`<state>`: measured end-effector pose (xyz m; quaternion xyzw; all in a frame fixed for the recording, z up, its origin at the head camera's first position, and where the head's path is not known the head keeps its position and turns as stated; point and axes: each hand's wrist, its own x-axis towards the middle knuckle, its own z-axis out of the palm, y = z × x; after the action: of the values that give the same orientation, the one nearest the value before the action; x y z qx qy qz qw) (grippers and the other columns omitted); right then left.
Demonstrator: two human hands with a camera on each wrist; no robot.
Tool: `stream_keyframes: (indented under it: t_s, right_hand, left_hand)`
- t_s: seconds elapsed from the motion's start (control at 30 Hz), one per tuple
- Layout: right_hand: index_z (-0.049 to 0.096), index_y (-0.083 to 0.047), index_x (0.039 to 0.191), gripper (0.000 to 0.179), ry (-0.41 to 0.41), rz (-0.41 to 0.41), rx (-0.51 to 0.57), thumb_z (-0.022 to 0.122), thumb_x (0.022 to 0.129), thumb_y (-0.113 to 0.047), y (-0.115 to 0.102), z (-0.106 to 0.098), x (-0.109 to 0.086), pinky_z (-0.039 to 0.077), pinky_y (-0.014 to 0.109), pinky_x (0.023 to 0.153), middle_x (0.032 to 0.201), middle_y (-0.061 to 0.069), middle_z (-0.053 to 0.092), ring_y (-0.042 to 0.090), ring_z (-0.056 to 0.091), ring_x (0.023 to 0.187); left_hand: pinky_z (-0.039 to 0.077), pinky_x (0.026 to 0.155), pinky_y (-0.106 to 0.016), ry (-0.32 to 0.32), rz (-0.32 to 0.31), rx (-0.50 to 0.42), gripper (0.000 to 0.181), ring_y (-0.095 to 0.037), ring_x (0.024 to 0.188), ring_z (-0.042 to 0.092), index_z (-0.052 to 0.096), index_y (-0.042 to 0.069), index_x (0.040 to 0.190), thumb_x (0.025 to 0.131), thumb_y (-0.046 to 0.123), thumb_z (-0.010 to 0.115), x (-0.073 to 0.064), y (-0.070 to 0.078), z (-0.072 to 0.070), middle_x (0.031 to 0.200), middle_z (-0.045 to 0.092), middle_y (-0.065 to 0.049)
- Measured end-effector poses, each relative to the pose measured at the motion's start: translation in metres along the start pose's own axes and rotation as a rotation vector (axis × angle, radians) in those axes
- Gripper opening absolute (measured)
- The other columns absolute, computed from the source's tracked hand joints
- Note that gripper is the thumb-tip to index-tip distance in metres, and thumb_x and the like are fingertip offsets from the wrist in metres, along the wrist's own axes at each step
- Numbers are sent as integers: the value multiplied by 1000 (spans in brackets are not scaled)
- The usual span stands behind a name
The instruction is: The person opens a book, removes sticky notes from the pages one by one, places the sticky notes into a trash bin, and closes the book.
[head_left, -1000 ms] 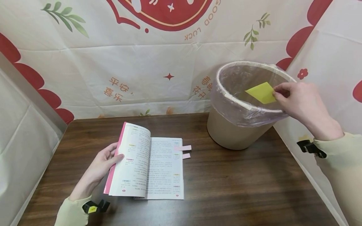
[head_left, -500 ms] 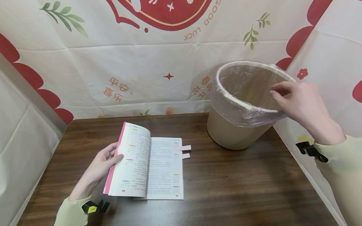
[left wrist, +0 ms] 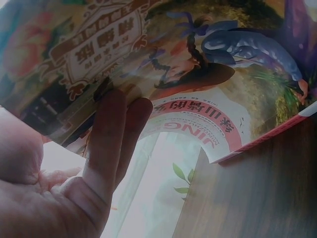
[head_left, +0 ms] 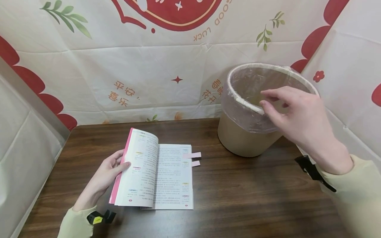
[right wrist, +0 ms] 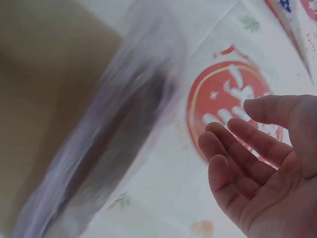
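Note:
An opened book [head_left: 175,178] lies on the table, its left part raised. My left hand [head_left: 104,173] grips the left edge, thumb on the page and fingers behind the pink-edged cover. In the left wrist view the fingers touch the illustrated cover [left wrist: 233,94]. Two pink sticky tabs [head_left: 194,155] stick out from the book's right side. Over the near rim of a beige trash bin [head_left: 250,142] hangs my right hand [head_left: 300,115], holding nothing, its fingers loosely bent and thumb apart. A clear plastic liner [head_left: 248,120] wraps the bin's rim. A faint yellowish patch shows inside the bin.
The dark wooden table [head_left: 238,198] carries the book and the bin. A white printed cloth [head_left: 160,72] hangs behind it, and another cloth panel [head_left: 357,82] stands at the right.
A yellow sticky note, earlier pinched in my right hand over the bin, has been let go and is out of the hand. The right hand has since moved left and nearer. My left hand stays.

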<state>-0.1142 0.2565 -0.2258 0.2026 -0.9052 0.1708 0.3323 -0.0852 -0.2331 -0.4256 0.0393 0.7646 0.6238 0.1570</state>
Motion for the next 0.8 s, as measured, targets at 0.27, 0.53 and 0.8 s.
stream_keyframes:
  t_s: [0.27, 0.53, 0.8]
  right_hand:
    - [80, -7, 114, 27, -46, -108, 54, 80, 87, -6, -27, 14, -6, 46, 28, 78, 100, 10, 81, 26, 73, 85]
    - [79, -9, 115, 26, -140, -122, 91, 80, 88, -9, -40, 40, -20, 59, 47, 85, 104, 9, 82, 29, 77, 96]
    - [78, -8, 118, 26, -306, -83, 59, 75, 94, -19, -44, 73, -34, 60, 50, 92, 109, 9, 80, 29, 76, 103]
  left_hand:
    - [67, 74, -33, -7, -5, -17, 65, -11, 88, 80, 30, -2, 159, 106, 15, 62, -1, 1, 1, 119, 77, 4]
    - [67, 75, -32, -12, 3, -18, 65, -11, 88, 81, 30, -2, 159, 106, 16, 62, -1, 1, 2, 115, 77, 11]
    - [67, 77, -32, -9, 7, -15, 66, -13, 90, 81, 30, -1, 159, 105, 18, 64, -1, 1, 3, 116, 77, 13]
